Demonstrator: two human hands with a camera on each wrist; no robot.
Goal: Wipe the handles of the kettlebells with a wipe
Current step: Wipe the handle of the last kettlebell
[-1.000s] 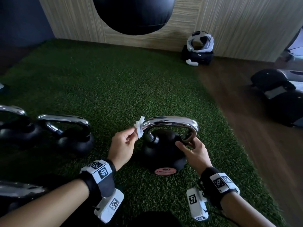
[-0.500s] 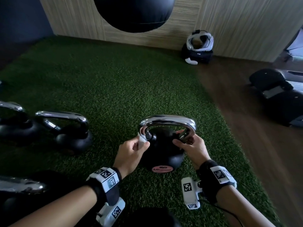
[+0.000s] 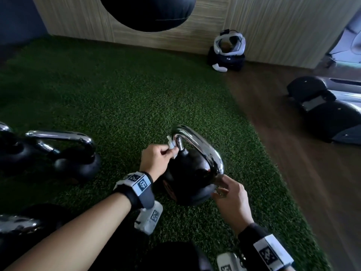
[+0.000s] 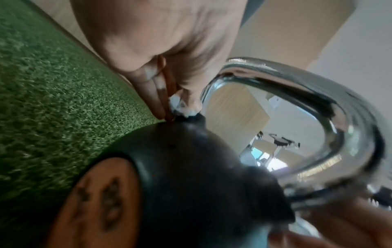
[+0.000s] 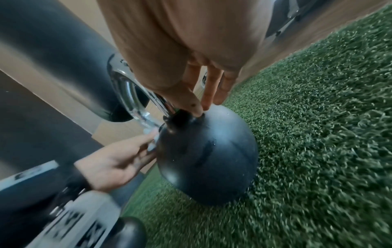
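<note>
A black kettlebell with a chrome handle stands on green turf, turned so the handle runs away from me. My left hand pinches a small white wipe against the far leg of the handle, just above the black body. The wipe sits between my fingertips and the chrome handle. My right hand holds the near base of the handle with thumb and fingertips, where it meets the body.
Two more kettlebells stand to the left, another chrome handle at lower left. A black punch bag hangs ahead. A white and black headguard lies by the wooden wall. Dark machine bases stand on the wood floor at right.
The kettlebell has been turned about a quarter turn, its handle now pointing away from me. My left hand's wipe has slid down the handle's leg; my right hand came nearer.
</note>
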